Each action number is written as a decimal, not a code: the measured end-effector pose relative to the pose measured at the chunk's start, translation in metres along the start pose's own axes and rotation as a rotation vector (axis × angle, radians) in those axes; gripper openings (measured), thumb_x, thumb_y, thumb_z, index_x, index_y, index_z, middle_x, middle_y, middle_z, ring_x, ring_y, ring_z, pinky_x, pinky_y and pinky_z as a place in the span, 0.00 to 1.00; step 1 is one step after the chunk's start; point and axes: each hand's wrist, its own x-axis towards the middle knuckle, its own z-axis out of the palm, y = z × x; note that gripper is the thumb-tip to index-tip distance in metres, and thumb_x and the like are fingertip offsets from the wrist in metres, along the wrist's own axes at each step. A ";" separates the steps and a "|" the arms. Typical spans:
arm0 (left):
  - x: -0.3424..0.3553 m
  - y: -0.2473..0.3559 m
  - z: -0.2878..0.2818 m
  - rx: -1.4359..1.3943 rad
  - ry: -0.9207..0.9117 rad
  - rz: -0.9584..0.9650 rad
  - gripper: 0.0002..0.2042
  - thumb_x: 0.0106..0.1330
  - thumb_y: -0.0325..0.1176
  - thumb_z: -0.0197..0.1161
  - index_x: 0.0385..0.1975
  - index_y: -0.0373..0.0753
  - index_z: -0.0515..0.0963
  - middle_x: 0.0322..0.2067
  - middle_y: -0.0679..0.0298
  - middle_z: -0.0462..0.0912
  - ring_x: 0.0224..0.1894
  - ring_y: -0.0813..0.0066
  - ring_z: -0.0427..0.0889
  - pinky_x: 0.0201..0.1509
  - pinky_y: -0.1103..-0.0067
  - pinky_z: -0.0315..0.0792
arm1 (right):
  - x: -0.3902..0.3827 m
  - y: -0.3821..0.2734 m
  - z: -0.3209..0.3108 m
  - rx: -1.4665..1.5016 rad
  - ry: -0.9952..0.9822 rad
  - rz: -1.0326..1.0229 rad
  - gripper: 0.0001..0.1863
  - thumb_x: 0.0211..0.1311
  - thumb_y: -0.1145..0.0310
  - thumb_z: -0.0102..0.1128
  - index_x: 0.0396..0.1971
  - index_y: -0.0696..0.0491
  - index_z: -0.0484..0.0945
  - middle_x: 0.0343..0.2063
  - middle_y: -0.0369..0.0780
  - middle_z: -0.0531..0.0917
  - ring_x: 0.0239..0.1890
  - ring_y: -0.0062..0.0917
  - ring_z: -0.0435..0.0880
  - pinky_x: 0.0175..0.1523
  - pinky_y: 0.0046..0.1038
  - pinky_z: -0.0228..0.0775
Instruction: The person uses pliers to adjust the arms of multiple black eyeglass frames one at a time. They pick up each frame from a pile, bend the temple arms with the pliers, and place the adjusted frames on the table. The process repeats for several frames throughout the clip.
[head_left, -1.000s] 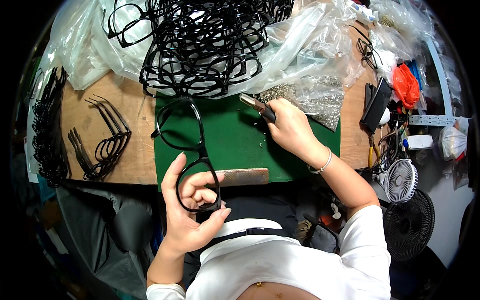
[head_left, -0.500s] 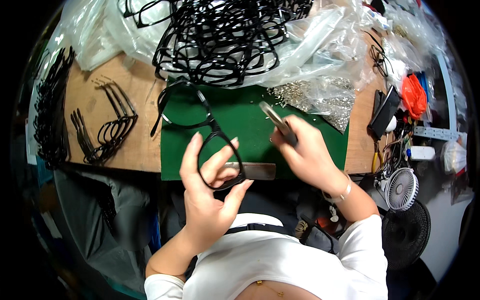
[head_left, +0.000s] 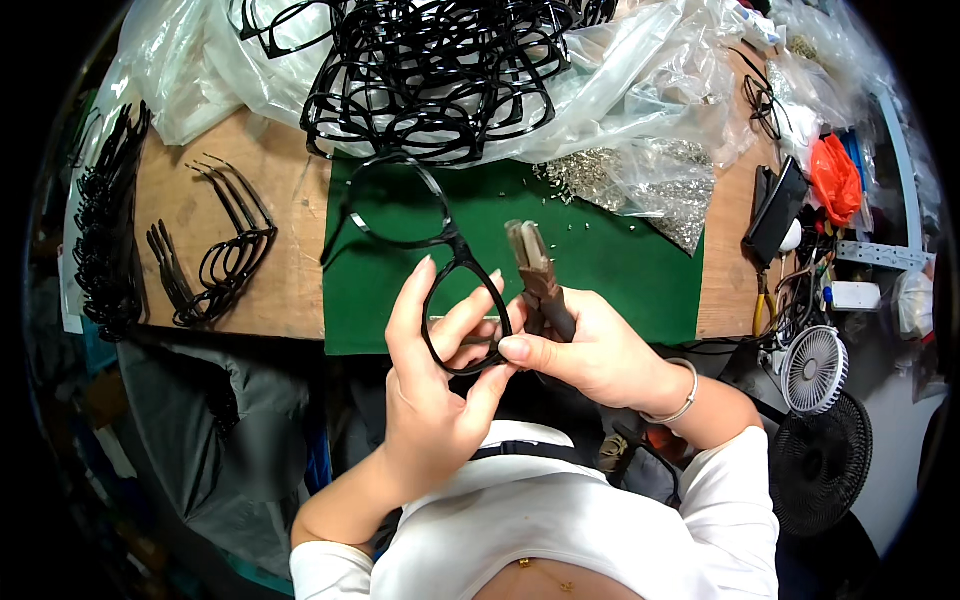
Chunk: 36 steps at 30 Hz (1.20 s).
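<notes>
A black eyeglass frame (head_left: pixel 456 243) is gripped by my left hand (head_left: pixel 425 405) at its near rim, thumb and fingers closed on it. Its far rim reaches up over the green mat (head_left: pixel 640 290), and one temple extends to the left. In my right hand (head_left: pixel 610 350) are pliers (head_left: pixel 542 282), jaws pointing away from me. The right thumb tip meets the frame's near corner, beside my left fingertips. What the right index finger touches there is hidden.
Across the back lies a heap of black eyeglass frames (head_left: pixel 430 95) on clear plastic. Small metal pieces (head_left: pixel 655 200) spill from a bag onto the mat. More frames (head_left: pixel 235 255) stand at left. A phone (head_left: pixel 778 212), yellow-handled pliers (head_left: pixel 763 305) and a small fan (head_left: pixel 814 370) are at right.
My right hand has come left and nearer to me, bringing its thumb to the frame; the pliers have turned more upright. The left hand and frame have shifted slightly right.
</notes>
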 end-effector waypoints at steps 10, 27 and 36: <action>0.001 0.019 -0.019 -0.301 -0.076 -0.117 0.40 0.49 0.16 0.59 0.58 0.35 0.37 0.49 0.50 0.68 0.46 0.70 0.72 0.50 0.74 0.71 | 0.001 -0.016 0.010 -0.150 -0.121 -0.039 0.10 0.58 0.65 0.54 0.29 0.57 0.70 0.26 0.31 0.72 0.30 0.11 0.67 0.37 0.17 0.63; -0.006 0.035 -0.041 -0.329 -0.164 -0.137 0.40 0.51 0.14 0.56 0.58 0.37 0.35 0.52 0.44 0.64 0.39 0.73 0.77 0.44 0.82 0.71 | -0.010 -0.033 0.000 -0.744 -0.524 0.071 0.17 0.59 0.58 0.49 0.33 0.59 0.69 0.26 0.44 0.75 0.29 0.33 0.76 0.35 0.30 0.66; -0.007 0.028 -0.026 -0.354 -0.092 -0.268 0.42 0.49 0.15 0.60 0.59 0.37 0.36 0.51 0.45 0.66 0.40 0.67 0.78 0.42 0.81 0.74 | -0.011 -0.021 0.001 -1.062 -0.327 -0.025 0.21 0.55 0.58 0.52 0.17 0.63 0.71 0.11 0.49 0.73 0.17 0.43 0.74 0.27 0.35 0.68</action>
